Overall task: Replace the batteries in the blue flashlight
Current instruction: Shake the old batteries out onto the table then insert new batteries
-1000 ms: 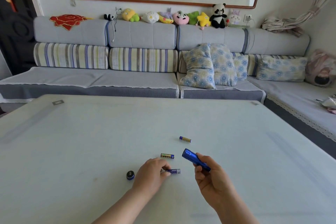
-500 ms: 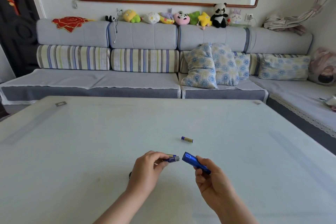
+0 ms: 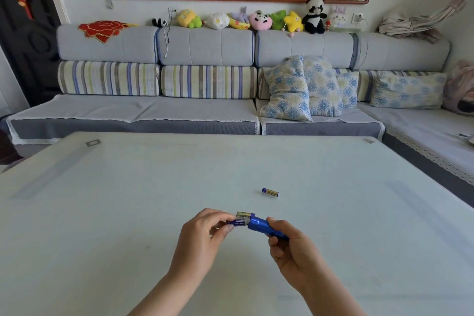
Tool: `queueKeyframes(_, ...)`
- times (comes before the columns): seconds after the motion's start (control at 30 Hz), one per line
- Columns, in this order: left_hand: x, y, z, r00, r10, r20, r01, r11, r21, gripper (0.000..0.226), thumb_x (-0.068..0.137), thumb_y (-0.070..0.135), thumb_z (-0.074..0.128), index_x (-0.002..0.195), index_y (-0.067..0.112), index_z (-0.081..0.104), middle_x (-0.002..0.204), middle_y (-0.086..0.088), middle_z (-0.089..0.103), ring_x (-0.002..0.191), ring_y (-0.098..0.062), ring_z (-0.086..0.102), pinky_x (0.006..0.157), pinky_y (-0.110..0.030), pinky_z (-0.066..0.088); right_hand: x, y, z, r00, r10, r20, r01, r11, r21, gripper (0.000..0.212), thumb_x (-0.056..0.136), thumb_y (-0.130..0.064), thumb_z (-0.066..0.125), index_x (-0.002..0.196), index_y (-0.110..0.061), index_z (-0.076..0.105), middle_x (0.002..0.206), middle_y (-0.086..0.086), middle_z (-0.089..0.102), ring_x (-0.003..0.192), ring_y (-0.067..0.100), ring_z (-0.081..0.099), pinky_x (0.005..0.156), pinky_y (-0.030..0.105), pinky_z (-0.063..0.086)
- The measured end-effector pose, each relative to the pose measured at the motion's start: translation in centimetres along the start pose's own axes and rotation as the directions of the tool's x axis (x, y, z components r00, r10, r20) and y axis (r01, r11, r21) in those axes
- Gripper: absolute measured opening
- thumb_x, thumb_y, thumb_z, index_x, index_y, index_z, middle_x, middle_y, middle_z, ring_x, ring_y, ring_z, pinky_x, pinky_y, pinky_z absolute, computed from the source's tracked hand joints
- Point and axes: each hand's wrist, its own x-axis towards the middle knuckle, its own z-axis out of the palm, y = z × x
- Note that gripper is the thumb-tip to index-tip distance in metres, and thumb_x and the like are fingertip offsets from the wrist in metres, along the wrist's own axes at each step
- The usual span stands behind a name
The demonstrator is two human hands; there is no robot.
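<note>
My right hand (image 3: 292, 251) grips the blue flashlight (image 3: 264, 227) by its rear, its open end pointing left. My left hand (image 3: 202, 236) pinches a blue battery (image 3: 237, 222) between thumb and fingers, and the battery's tip meets the flashlight's open end. Just behind it a second battery (image 3: 245, 214) lies on the white table (image 3: 102, 213). A third battery (image 3: 269, 192) rests farther back and to the right. The flashlight's cap is hidden behind my left hand.
The table's far edge runs in front of a grey and striped sofa (image 3: 205, 79) with flowered cushions (image 3: 295, 90). A second sofa section (image 3: 431, 141) borders the table's right side.
My left hand lifted a battery off the table and carried it right to the flashlight's open end. The flashlight stayed in my right hand, and the cap went out of sight behind my left hand.
</note>
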Motion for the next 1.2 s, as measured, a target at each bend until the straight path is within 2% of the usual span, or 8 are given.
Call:
queueKeyframes(0.17,0.0,-0.1,-0.4,1.0,-0.006,-0.006,0.006,1.0,-0.01,0.026,0.076,0.006,0.073,0.083,0.03,0.071,0.083,0.016,0.067,0.075,-0.002,0.066,0.066,-0.009,0.051,0.1,0.4,0.6,1.0,0.013,0.022,-0.012,0.999,-0.038,0.008,0.074,-0.005,0.067,0.079,0.0,0.069,0.055,0.007,0.06,0.039,0.011,0.047,0.033,0.018,0.037)
queueKeyframes(0.4,-0.2,0.1,-0.1,0.994,-0.108,0.003,0.108,0.985,-0.135,0.037,0.076,0.008,0.073,0.101,0.034,0.066,0.087,0.017,0.071,0.079,0.004,0.068,0.07,-0.002,0.049,0.5,0.8,1.1,0.999,0.034,0.029,-0.033,0.999,-0.02,0.012,0.073,-0.005,0.067,0.082,0.002,0.069,0.055,0.008,0.059,0.039,0.011,0.048,0.034,0.017,0.04)
queueKeyframes(0.6,-0.6,0.5,0.4,0.995,-0.103,0.002,0.102,0.984,-0.146,0.033,0.081,0.01,0.069,0.103,0.034,0.065,0.089,0.021,0.071,0.082,0.009,0.067,0.074,-0.001,0.047,0.7,0.9,1.1,0.998,0.053,0.047,-0.054,0.998,0.017,0.015,0.073,-0.005,0.067,0.086,0.004,0.068,0.058,0.011,0.058,0.039,0.011,0.048,0.035,0.016,0.04)
queueKeyframes(0.8,-0.9,0.6,0.9,0.996,-0.091,0.008,0.091,0.987,-0.136,0.032,0.084,0.008,0.063,0.106,0.032,0.065,0.093,0.022,0.071,0.087,0.012,0.065,0.076,0.002,0.044,0.7,1.0,1.1,0.996,0.07,0.053,-0.072,0.996,0.044,0.011,0.074,-0.005,0.066,0.081,0.003,0.069,0.058,0.012,0.058,0.039,0.011,0.048,0.034,0.016,0.04)
queueKeyframes(0.9,-0.9,0.3,1.0,0.996,-0.09,0.018,0.091,0.987,-0.135,0.035,0.086,0.006,0.06,0.109,0.032,0.063,0.096,0.021,0.071,0.09,0.01,0.065,0.081,-0.004,0.047,0.8,1.0,1.0,0.996,0.077,0.05,-0.079,0.995,0.056,0.011,0.074,-0.005,0.066,0.081,0.003,0.069,0.058,0.012,0.059,0.039,0.011,0.048,0.034,0.016,0.04)
queueKeyframes(1.0,-0.7,0.0,0.7,0.996,-0.087,0.024,0.09,0.985,-0.147,0.037,0.087,0.003,0.056,0.11,0.031,0.062,0.099,0.019,0.072,0.092,0.005,0.067,0.085,-0.017,0.052,0.8,0.9,0.9,0.995,0.087,0.05,-0.091,0.993,0.079,0.01,0.074,-0.004,0.065,0.08,0.002,0.068,0.057,0.012,0.06,0.039,0.011,0.048,0.034,0.016,0.04)
queueKeyframes(1.2,0.6,-1.3,-1.7,0.972,-0.191,-0.134,0.16,0.963,-0.215,0.05,0.089,-0.004,0.047,0.096,0.043,0.06,0.094,0.014,0.071,0.081,0.006,0.067,0.078,-0.022,0.053,0.9,0.9,0.7,0.992,0.111,0.065,-0.119,0.984,0.13,0.009,0.074,-0.004,0.063,0.08,0.003,0.067,0.055,0.013,0.061,0.039,0.012,0.048,0.033,0.016,0.039)
